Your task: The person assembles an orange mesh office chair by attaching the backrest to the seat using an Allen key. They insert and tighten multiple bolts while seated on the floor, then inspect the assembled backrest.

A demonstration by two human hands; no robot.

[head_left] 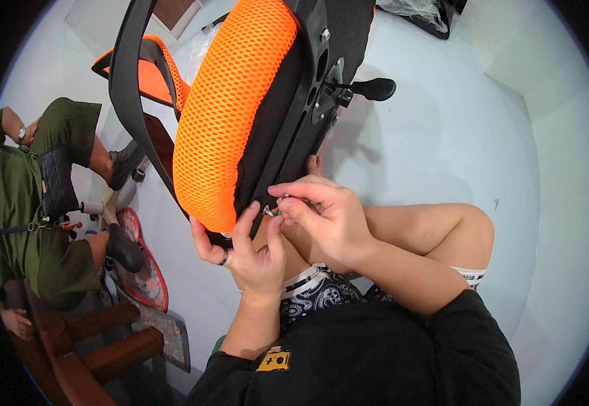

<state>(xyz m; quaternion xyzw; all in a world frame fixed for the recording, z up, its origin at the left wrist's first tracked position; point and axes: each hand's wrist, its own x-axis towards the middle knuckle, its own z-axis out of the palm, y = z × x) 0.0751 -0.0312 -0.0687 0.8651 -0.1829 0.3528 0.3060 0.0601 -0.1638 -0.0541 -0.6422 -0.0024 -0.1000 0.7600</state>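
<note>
Orange seat (223, 122), left grip (255, 262) at its edge

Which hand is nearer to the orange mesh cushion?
Left: the left hand is at the lower end of the orange mesh cushion; the right hand is off to its right.

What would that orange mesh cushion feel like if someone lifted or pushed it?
The orange mesh cushion would probably give under a push, judging by its plump, rounded bulge. Its open, textured weave seems unlikely to slip from a grip. Lifted, it may feel heavy, given the black lever and metal bolts fixed alongside.
</note>
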